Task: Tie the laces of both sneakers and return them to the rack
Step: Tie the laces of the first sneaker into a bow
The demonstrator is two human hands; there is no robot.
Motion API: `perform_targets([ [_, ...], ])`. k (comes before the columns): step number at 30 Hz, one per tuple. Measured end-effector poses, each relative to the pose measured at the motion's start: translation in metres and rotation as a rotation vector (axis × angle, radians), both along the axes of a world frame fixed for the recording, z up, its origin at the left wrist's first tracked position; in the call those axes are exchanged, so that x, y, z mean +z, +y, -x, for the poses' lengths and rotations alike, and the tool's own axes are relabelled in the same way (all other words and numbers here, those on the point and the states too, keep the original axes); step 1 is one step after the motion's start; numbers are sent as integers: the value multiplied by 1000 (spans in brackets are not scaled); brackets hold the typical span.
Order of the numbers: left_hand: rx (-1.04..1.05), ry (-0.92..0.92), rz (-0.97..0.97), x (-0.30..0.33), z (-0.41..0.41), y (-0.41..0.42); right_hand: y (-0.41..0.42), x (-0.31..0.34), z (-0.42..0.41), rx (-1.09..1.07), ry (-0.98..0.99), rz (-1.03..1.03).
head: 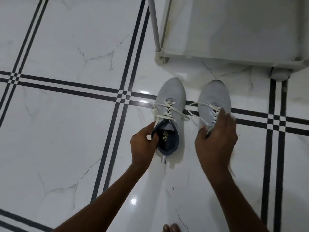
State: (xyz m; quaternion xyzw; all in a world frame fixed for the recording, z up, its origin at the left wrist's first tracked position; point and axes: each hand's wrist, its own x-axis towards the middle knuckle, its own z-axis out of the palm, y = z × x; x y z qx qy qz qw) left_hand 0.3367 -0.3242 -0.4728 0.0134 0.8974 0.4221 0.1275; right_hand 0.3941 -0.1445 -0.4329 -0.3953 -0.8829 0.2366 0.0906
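Note:
Two light grey sneakers stand side by side on the tiled floor, toes pointing at the rack. The left sneaker has a dark blue collar and loose white laces. My left hand grips its collar edge, and a lace tip pokes out by my fingers. The right sneaker also has loose white laces. My right hand covers its rear half and grips it around the opening. The rack is white, with a pale fabric shelf and thin tube legs.
The rack's front leg and round feet stand just beyond the sneaker toes. White glossy tiles with dark double stripes spread to the left and front. My toes show at the bottom edge.

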Motion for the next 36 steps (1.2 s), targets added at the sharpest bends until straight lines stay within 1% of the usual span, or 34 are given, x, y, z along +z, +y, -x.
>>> perform_targets([
  [2,-43,3,15,-3,6,-4,-20,-4,15,83,66,11],
  [4,-91,27,34,-5,16,-8,-35,-15,30,205,92,18],
  [7,-157,42,33,1,37,-11,-41,-30,51,284,29,73],
  [10,-229,-53,41,13,63,-11,-36,-38,63,313,8,123],
  [12,-194,-181,21,14,79,-6,-31,-38,66,299,20,187],
  [14,-163,-314,-51,13,91,0,-28,-37,70,254,23,260],
  [16,-166,-378,-133,12,97,3,-25,-34,76,205,25,359],
  [17,-190,-388,-148,12,98,3,-23,-32,79,182,26,420],
  [19,-266,-352,-101,13,96,0,-19,-27,83,178,22,528],
  [21,-281,-321,-81,14,89,-2,-19,-24,83,253,-13,571],
  [23,-241,-341,-154,16,87,-3,-21,-25,83,328,-24,570],
  [24,-211,-354,-188,20,88,-3,-21,-24,84,318,-11,574],
  [25,-171,-374,-214,23,91,-5,-19,-23,86,263,25,630],
  [28,-2,-407,-276,32,106,-23,-8,-8,93,-58,199,1015],
  [29,72,-417,-321,35,113,-33,-1,-7,95,-157,259,1087],
  [31,211,-479,-464,38,123,-52,7,-9,96,-259,289,1058],
  [32,226,-512,-496,39,125,-56,8,-13,95,-232,233,978],
  [33,194,-531,-462,38,124,-56,4,-18,93,-171,127,865],
  [34,123,-536,-368,35,118,-51,-4,-22,89,-93,9,765],
  [35,37,-544,-273,31,109,-43,-15,-23,85,-2,-81,679],
  [36,-34,-553,-196,27,99,-32,-25,-23,81,83,-126,593],
])
